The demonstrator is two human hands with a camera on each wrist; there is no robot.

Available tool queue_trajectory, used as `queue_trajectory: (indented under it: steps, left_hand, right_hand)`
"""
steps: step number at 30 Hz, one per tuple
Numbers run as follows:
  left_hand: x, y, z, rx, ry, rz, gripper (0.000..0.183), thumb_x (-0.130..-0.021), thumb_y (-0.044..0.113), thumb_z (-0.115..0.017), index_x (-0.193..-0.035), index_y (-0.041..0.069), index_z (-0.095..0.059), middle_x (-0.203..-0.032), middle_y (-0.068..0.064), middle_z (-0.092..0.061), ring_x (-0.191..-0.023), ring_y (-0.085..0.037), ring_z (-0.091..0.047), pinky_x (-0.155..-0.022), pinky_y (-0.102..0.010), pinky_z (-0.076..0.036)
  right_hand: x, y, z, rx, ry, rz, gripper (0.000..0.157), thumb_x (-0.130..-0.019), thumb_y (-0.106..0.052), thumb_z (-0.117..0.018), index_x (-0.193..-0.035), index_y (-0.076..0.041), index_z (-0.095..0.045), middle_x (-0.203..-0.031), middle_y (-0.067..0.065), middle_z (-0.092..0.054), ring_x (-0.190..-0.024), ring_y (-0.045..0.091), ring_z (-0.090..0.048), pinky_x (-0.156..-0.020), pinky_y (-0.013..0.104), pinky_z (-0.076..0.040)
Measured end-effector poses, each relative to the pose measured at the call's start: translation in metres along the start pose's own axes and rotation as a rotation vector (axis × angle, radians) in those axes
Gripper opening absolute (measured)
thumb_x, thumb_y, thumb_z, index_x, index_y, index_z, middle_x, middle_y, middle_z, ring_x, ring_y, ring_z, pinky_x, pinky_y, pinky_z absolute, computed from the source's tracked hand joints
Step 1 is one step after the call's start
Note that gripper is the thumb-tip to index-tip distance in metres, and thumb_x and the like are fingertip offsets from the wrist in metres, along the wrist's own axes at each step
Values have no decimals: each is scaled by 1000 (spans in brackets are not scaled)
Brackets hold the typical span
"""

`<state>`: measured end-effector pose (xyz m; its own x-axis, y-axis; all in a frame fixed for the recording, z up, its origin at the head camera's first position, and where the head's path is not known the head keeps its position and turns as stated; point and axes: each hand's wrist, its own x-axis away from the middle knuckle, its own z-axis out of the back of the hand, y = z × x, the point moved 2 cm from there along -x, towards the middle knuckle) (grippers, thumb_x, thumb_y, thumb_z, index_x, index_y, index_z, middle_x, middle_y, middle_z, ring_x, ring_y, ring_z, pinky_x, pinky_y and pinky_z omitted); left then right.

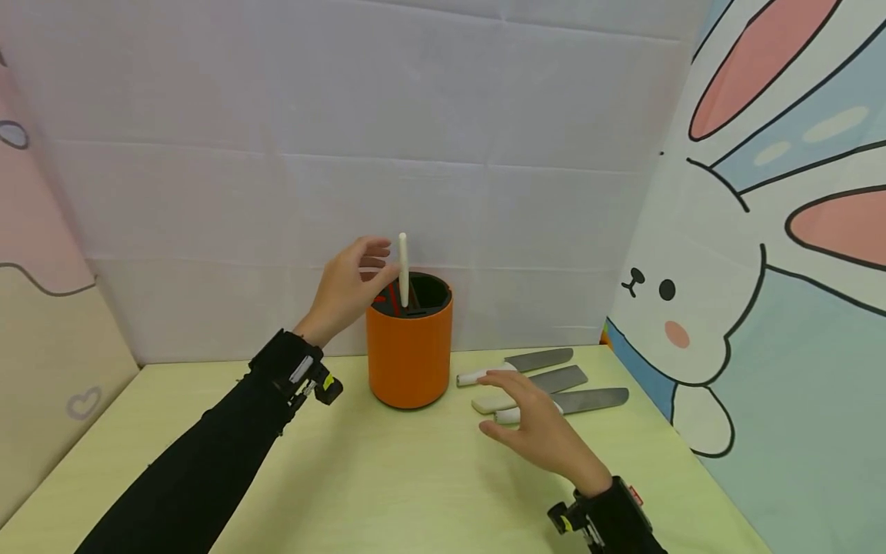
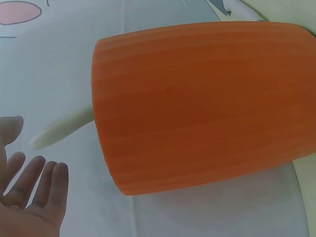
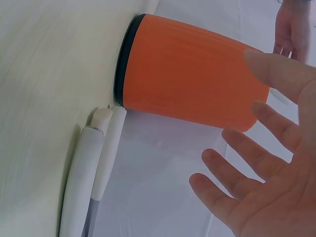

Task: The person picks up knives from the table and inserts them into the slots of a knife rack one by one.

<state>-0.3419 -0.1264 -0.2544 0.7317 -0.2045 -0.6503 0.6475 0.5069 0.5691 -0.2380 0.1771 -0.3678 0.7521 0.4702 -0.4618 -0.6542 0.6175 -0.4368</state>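
Observation:
An orange knife holder (image 1: 410,358) with a dark slotted top stands toward the back of the table. One white handle (image 1: 404,269) sticks up out of it. My left hand (image 1: 351,288) is beside that handle, fingers spread and slightly bent; in the left wrist view a gap separates the fingers from the handle (image 2: 61,129). Three knives with pale handles lie side by side right of the holder: a far knife (image 1: 540,359), a middle knife (image 1: 559,378) and a near knife (image 1: 591,400). Over their handles hovers my right hand (image 1: 543,431), fingers apart, holding nothing.
The pale yellow table (image 1: 360,477) meets a white cloth backdrop (image 1: 277,200) just behind the holder. To the right rises a panel with a cartoon rabbit (image 1: 692,308); a pink and cream panel (image 1: 48,354) borders the left side.

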Motion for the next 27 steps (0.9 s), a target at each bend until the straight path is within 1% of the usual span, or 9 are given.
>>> queue_trajectory:
  steps: [4,6,11,14,17,19,21,24,27]
  left_hand:
    - [18,3,6,-53,-14,-46,43,-94,35,-62,-131,16,-52,-128,-3,-54,-113,-20,-50,-95,-43,-45]
    - [29,5,8,-107,-28,-71,43,-94,38,-61,-131,18,-53,-128,0,-54,-114,-19,-48,-96,-44,-44]
    - [63,7,13,-206,-48,-123,43,-94,38,-62,-132,20,-54,-129,3,-53,-119,-19,-44,-99,-48,-38]
    - [86,6,15,-226,-73,-123,45,-93,39,-62,-132,18,-53,-130,2,-53,-121,-21,-43,-99,-51,-37]
    - [108,2,17,-254,-103,-97,46,-93,43,-62,-133,21,-52,-130,4,-51,-121,-20,-41,-98,-51,-37]
    - [121,-2,18,-296,-111,-97,47,-92,46,-62,-133,24,-52,-130,6,-50,-121,-20,-39,-96,-51,-38]
    - [133,-6,19,-342,-111,-117,47,-91,47,-62,-132,26,-52,-130,6,-50,-120,-19,-39,-95,-49,-39]
    - [147,-12,19,-422,-93,-170,47,-89,47,-64,-130,25,-54,-129,4,-51,-117,-20,-41,-91,-47,-41]
    - [161,-17,20,-485,-88,-198,49,-87,47,-66,-129,23,-56,-129,2,-52,-116,-22,-43,-90,-49,-40]
  right_hand:
    - [1,3,5,-10,5,-9,59,-82,-25,-78,-134,-22,-51,-139,-1,-45,-130,19,-37,-99,48,-42]
    - [2,7,8,-8,12,-7,59,-82,-23,-78,-134,-21,-51,-139,-2,-46,-129,19,-39,-98,47,-43]
    - [5,20,12,9,11,5,59,-81,-22,-78,-133,-20,-51,-136,-5,-47,-126,15,-41,-97,44,-44]
    - [7,29,13,20,-3,19,58,-82,-22,-78,-133,-18,-51,-134,-5,-49,-124,13,-43,-95,43,-46]
    - [11,38,14,47,-20,27,58,-83,-21,-77,-134,-18,-50,-132,-3,-50,-120,14,-46,-91,42,-48]
    - [14,44,16,66,-28,21,57,-82,-21,-77,-133,-18,-51,-131,-2,-51,-119,16,-48,-89,41,-49]
    - [17,49,17,85,-31,13,57,-82,-20,-77,-132,-16,-51,-130,-1,-52,-117,18,-49,-89,41,-49]
    - [21,56,20,101,-28,10,56,-81,-19,-78,-131,-13,-53,-128,1,-53,-116,20,-51,-89,41,-49]
    - [23,62,22,105,-22,25,56,-81,-17,-78,-130,-14,-53,-126,5,-54,-115,23,-52,-89,42,-49]
